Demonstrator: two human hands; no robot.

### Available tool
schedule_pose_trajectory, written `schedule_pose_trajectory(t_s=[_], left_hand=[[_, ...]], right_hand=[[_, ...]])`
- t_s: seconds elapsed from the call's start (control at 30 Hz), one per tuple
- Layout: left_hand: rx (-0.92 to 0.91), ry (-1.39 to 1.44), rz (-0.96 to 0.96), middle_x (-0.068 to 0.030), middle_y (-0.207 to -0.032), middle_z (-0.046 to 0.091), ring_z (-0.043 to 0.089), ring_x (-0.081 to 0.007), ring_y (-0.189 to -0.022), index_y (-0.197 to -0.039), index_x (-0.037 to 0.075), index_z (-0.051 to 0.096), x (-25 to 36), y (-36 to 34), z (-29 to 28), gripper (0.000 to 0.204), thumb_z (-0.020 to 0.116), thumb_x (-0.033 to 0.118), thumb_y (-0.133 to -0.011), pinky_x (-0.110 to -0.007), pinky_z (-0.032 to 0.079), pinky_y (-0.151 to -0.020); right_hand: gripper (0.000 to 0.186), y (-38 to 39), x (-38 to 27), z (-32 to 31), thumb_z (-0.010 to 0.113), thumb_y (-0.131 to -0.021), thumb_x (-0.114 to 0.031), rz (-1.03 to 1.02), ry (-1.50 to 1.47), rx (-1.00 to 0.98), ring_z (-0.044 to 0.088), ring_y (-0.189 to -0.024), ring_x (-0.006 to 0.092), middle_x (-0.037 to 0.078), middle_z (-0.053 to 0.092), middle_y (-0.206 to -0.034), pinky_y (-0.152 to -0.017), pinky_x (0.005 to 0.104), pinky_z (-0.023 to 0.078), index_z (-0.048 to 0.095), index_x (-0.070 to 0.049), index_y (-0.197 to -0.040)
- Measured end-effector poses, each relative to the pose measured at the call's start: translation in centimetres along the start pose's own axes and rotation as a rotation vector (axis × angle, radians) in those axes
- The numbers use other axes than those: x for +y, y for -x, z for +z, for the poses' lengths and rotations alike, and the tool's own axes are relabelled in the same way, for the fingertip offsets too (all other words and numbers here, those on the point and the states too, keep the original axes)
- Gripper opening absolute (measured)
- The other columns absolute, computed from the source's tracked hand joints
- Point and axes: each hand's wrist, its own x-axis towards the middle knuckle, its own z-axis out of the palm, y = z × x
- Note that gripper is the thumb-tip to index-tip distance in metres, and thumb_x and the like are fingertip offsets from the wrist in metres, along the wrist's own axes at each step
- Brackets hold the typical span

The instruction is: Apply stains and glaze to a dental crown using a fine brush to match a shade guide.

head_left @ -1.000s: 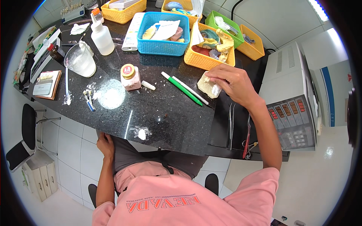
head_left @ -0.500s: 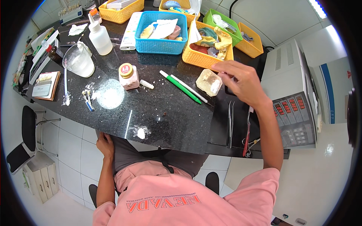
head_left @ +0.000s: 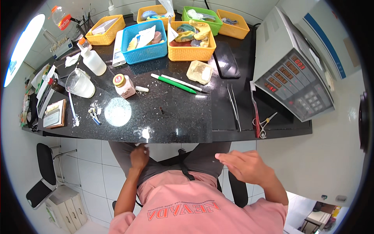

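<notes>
My right hand (head_left: 246, 167) is in the air above my lap, in front of the table edge. Its fingers are loosely bent and point left, and I see nothing held in them. My left hand (head_left: 139, 156) rests low at my left thigh under the table edge; its fingers are shaded and blurred. On the black table sits a beige honeycomb firing tray (head_left: 196, 75) bearing a small white piece. A green pen-like tool (head_left: 177, 84) and a white stick-like tool (head_left: 183, 82) lie to its left, and a dark phone (head_left: 226, 60) to its right.
Tweezers (head_left: 234, 107) and scissors (head_left: 265, 125) lie near a furnace-like machine (head_left: 296, 78) at right. Blue basket (head_left: 144, 53) and orange basket (head_left: 191, 53) stand behind. At left are a powder jar (head_left: 124, 89), a plastic cup (head_left: 81, 85) and a squeeze bottle (head_left: 93, 62).
My right hand has drawn back from beside the honeycomb tray to above my lap. My left hand remains low by my thigh. The view has shifted, showing more of the machine.
</notes>
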Motion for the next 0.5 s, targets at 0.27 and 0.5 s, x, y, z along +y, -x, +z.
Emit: schedule_pose_trajectory(t_s=[0.27,0.5], left_hand=[[-0.928,-0.252,0.456,-0.0174,-0.114,0.070,0.066,-0.0303,-0.108,-0.135,0.008,0.057,-1.7,-4.9,13.0,0.079,0.066,0.065,-0.081,-0.044,0.051,-0.093],[-1.677,-0.186,0.343,-0.0205,-0.122,0.065,0.061,-0.0343,-0.117,-0.135,0.008,0.056,0.0,-3.9,16.0,0.078,0.063,0.066,-0.083,-0.048,0.047,-0.099]], right_hand=[[0.053,12.7,1.4,6.5,0.074,-0.082,-0.023,0.537,0.220,-0.332,0.048,-0.126,0.0379,0.018,0.053,-0.131,-0.103,0.0407,0.043,0.057,-0.007,-0.129],[0.075,18.4,-1.1,8.8,0.074,-0.079,-0.031,0.872,0.003,-0.126,0.057,-0.114,0.0447,0.024,0.049,-0.133,-0.090,0.0487,0.052,0.043,-0.003,-0.142]])
